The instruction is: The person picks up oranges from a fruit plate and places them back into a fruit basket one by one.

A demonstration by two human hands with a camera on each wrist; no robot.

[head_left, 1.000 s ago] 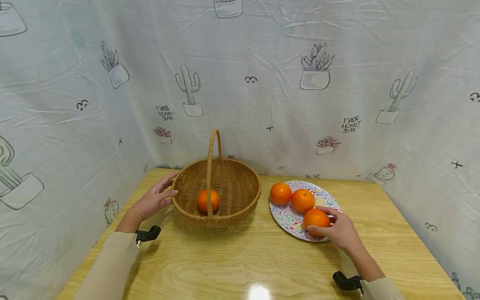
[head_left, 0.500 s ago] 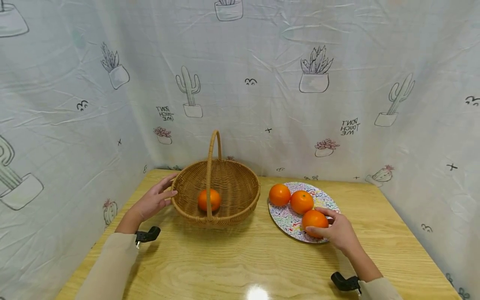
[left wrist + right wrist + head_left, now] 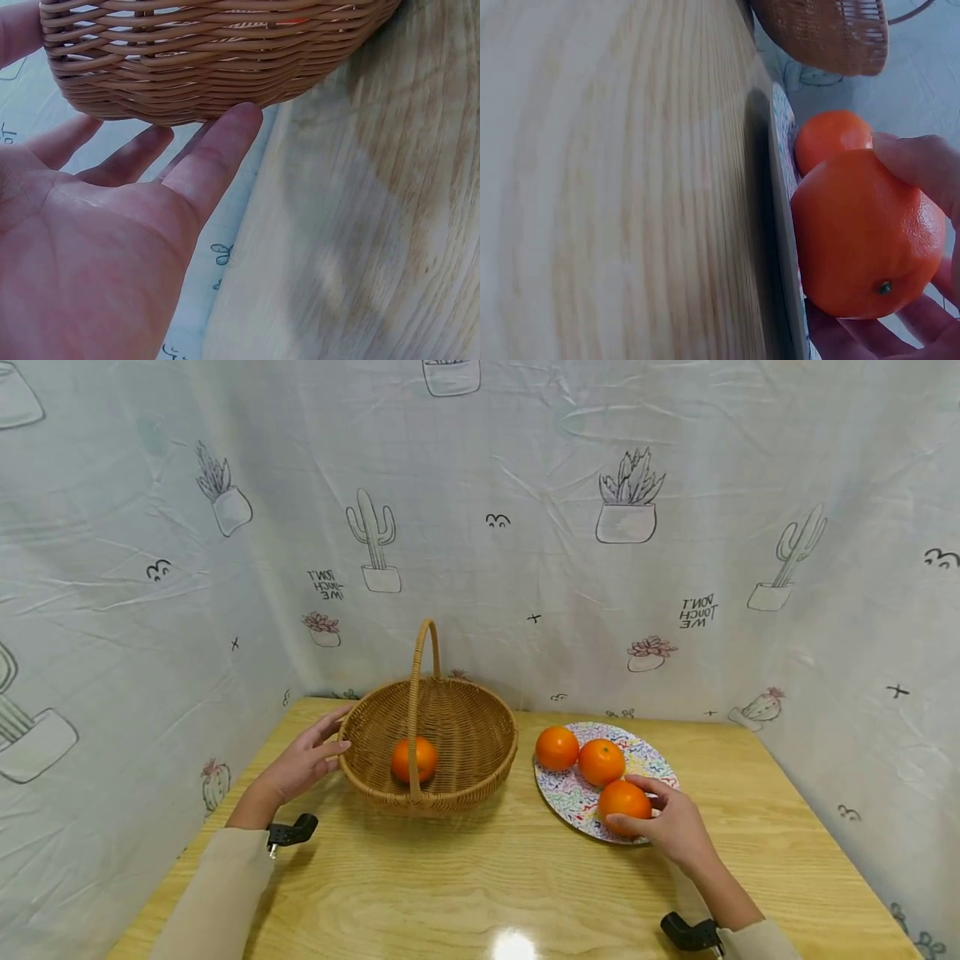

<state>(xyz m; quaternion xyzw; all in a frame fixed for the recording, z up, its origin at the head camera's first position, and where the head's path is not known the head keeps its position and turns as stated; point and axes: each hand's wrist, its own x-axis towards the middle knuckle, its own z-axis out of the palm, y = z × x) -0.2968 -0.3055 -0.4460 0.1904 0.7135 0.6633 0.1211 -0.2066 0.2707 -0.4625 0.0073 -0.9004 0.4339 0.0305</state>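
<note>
My right hand (image 3: pixel 673 824) grips an orange (image 3: pixel 622 806) at the near right part of a round, colourfully speckled plate (image 3: pixel 570 802). In the right wrist view the thumb lies on one side of this orange (image 3: pixel 866 236) and fingers reach under the other, close over the plate. Two more oranges (image 3: pixel 602 762) sit on the plate, left of the held one. At the left, my left hand (image 3: pixel 307 760) touches the outer side of a wicker basket (image 3: pixel 472 735), its fingers fairly straight against the weave. Inside the basket lies one orange (image 3: pixel 423 758), partly behind the handle.
The tall arched handle (image 3: pixel 415 710) stands up over the basket. A wooden table (image 3: pixel 420 877) carries everything, and a white curtain (image 3: pixel 480 577) with cactus drawings hangs behind it and along both sides.
The right hand and its orange have shifted very slightly left over the plate. Basket and left hand keep their place; the head view has moved a little.
</note>
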